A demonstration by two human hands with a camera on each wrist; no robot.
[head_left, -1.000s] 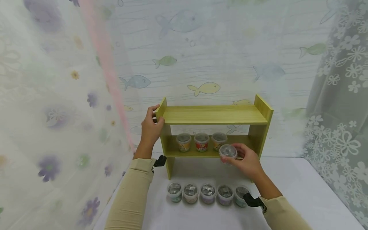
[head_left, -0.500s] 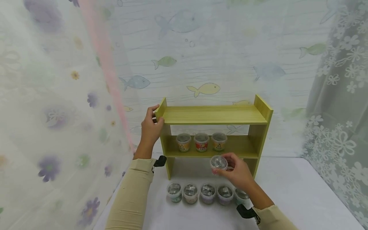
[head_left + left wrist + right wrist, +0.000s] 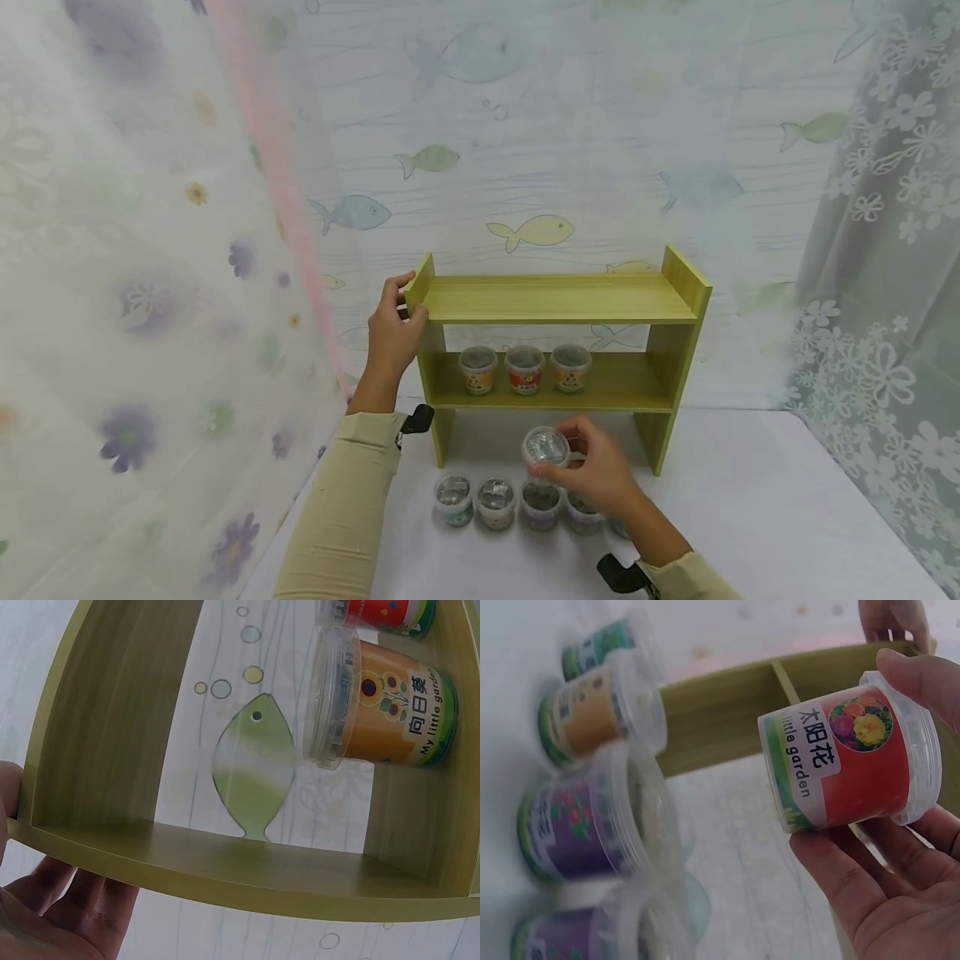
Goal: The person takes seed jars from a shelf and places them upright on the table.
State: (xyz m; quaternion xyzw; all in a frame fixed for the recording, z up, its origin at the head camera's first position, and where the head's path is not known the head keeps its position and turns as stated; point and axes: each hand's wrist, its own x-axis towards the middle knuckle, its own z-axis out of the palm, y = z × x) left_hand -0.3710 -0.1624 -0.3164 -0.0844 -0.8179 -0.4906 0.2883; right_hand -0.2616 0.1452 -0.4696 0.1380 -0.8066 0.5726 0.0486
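My right hand (image 3: 600, 471) holds a clear-lidded plastic cup (image 3: 546, 447) in front of the shelf's lower opening, above the row on the table. In the right wrist view this cup (image 3: 840, 761) has a red label with flowers and "little garden"; thumb and fingers grip it from opposite sides. My left hand (image 3: 393, 333) grips the upper left side panel of a yellow-green wooden shelf (image 3: 562, 298). On its middle board stand an orange-labelled cup (image 3: 478, 371), a red-labelled cup (image 3: 525, 371) and another orange-labelled cup (image 3: 572, 368), side by side.
Several lidded cups (image 3: 453, 500) line up on the white tablecloth (image 3: 750, 500) before the shelf; my right hand and forearm partly cover the right end. Green, orange and purple labels (image 3: 581, 817) show among them. Patterned curtains (image 3: 165, 333) hang left, behind and right.
My right hand has carried the red-labelled cup from the middle board's front edge down, left and toward me. My left hand stays on the shelf's side.
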